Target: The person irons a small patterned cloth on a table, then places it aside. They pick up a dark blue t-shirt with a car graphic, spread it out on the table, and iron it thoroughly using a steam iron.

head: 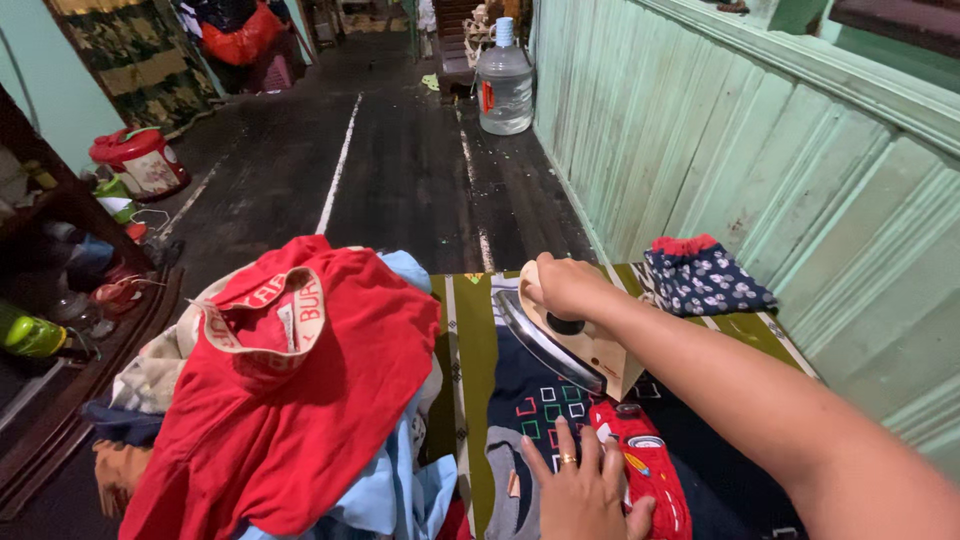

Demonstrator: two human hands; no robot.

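Note:
My right hand grips the handle of a cream clothes iron, which stands tilted up on its heel with its shiny soleplate facing left. My left hand, a ring on one finger, presses flat with fingers spread on a dark blue garment with a red printed patch. The garment lies on a green patterned cloth that covers the ironing surface.
A pile of clothes topped by a red shirt lies at the left. A folded dark floral piece sits by the green wall. Farther off stand a large water jug and a red-and-white container on the dark floor.

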